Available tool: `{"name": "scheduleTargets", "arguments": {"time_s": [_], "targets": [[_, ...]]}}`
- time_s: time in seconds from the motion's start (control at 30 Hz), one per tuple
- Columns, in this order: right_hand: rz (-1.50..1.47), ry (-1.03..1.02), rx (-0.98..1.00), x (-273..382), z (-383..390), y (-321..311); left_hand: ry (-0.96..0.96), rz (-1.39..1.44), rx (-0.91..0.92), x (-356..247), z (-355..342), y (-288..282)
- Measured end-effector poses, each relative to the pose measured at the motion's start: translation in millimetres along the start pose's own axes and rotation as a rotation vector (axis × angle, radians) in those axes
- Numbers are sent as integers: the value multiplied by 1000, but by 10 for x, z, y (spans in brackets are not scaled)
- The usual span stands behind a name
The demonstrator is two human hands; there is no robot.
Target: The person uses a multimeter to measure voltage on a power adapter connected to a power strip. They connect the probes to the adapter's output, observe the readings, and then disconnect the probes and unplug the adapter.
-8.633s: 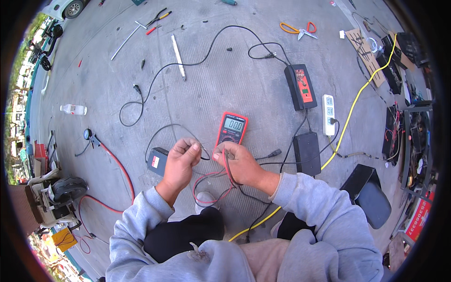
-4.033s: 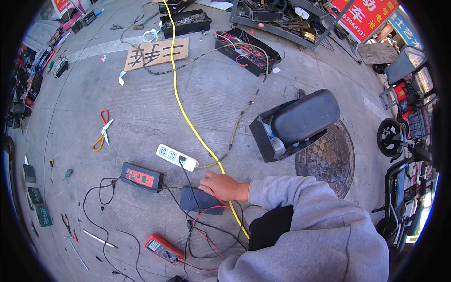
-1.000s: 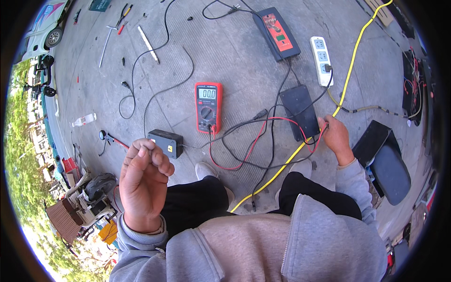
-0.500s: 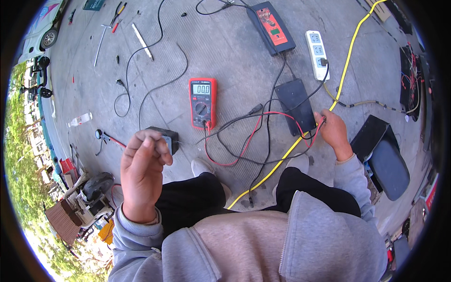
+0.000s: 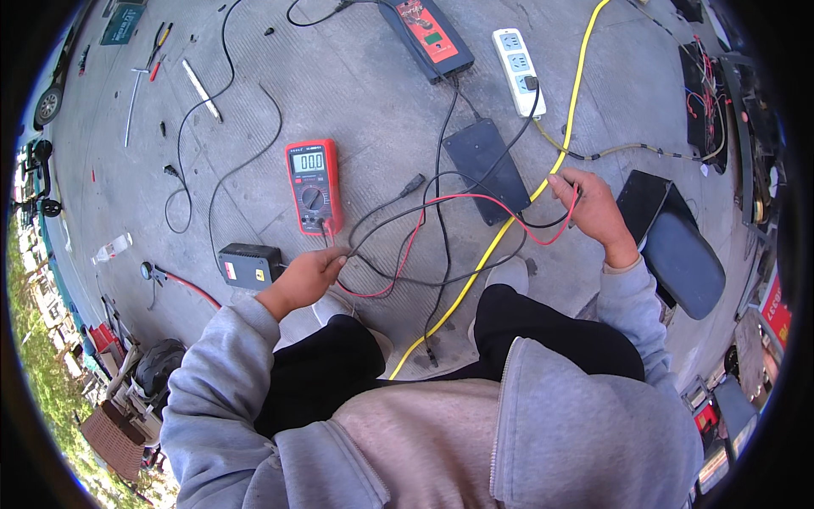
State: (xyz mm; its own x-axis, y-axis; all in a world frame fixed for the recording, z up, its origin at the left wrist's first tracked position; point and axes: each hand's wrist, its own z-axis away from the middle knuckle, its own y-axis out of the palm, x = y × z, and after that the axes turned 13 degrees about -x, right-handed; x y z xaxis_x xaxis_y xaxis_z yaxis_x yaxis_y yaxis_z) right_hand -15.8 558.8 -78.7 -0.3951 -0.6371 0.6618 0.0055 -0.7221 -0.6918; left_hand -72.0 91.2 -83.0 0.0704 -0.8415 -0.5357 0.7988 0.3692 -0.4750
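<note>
My left hand (image 5: 305,276) is closed in a pinch, its fingertips on a dark cable (image 5: 381,222) just below a red multimeter (image 5: 314,187). The multimeter lies face up with its display lit, and leads run from its lower end. On the right, my right hand (image 5: 596,210) is closed round the red test lead (image 5: 543,241) and a black lead near their ends; the tips are mostly hidden by the fingers. Between the hands, black cables and the red lead loop over the floor. A black rectangular adapter box (image 5: 487,170) lies left of my right hand.
A charger with a red panel (image 5: 428,34) and a white power strip (image 5: 517,72) lie farther off. A yellow cable (image 5: 560,161) runs past my feet. A small black box (image 5: 248,265) sits beside my left hand. Pliers (image 5: 156,53) lie far left; a dark seat (image 5: 685,267) stands right.
My left hand has come down and right from a raised position, and its fingers now meet the dark cable. My right hand keeps hold of the leads. The whole view has shifted.
</note>
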Motion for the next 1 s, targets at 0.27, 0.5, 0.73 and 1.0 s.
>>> {"name": "scheduleTargets", "arguments": {"time_s": [0.27, 0.5, 0.73, 1.0], "targets": [[246, 1, 202, -76, 59, -104, -329, 211, 291, 247, 526, -539], [336, 95, 352, -13, 126, -29, -359, 533, 165, 593, 689, -634], [332, 71, -91, -134, -9, -177, -326, 646, 286, 682, 838, -712], [-42, -444, -242, 888, -302, -343, -270, 565, 336, 413, 826, -573]]}}
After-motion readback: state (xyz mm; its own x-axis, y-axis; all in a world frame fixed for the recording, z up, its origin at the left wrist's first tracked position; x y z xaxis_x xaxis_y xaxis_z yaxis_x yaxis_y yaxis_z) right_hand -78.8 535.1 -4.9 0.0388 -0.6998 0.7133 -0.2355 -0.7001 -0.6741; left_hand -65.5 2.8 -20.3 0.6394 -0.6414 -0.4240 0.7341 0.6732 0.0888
